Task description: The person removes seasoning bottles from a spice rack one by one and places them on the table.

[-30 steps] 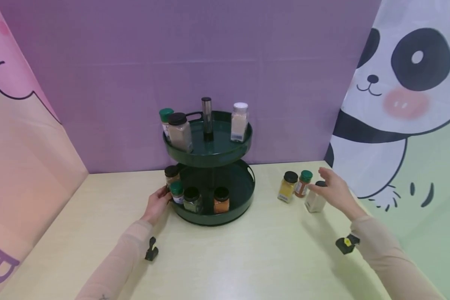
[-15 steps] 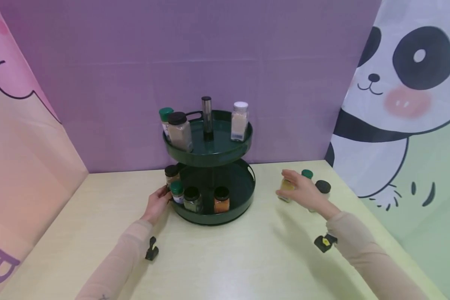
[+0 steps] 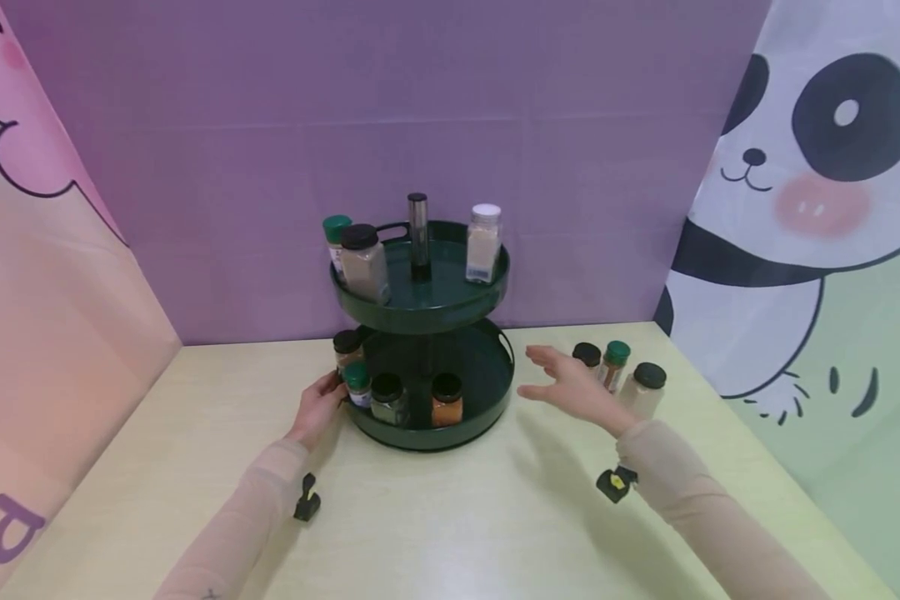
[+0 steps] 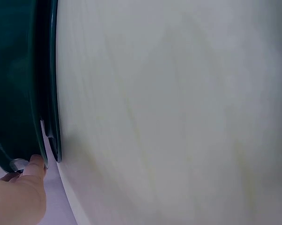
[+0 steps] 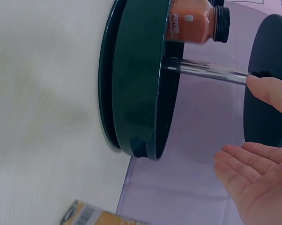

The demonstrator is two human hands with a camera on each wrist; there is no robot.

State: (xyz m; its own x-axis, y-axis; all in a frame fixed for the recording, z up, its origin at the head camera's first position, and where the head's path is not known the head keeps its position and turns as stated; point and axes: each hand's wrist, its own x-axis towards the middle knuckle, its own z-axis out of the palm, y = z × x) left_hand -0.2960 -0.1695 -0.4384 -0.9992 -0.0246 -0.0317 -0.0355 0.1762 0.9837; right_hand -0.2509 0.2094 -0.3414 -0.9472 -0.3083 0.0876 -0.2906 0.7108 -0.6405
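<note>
A dark green two-tier turntable stands on the table against the back wall. My left hand grips the left rim of its lower tray, the thumb against the wall beside the handle slot. My right hand is in the air just right of the lower tray, thumb and fingers spread and holding nothing. Behind it on the table are a black-lidded jar, a green-lidded jar and a pale jar with a black lid, partly covered by the hand and wrist.
The lower tray carries several spice jars, among them an orange pepper jar and a green-lidded jar. On the upper tray are a white-lidded jar, a black-lidded jar and a green-lidded jar. A metal post rises in its middle.
My right hand has moved left, from over the pale jar past the yellow jar towards the turntable, carrying nothing. The left hand and the jars stay where they were.
</note>
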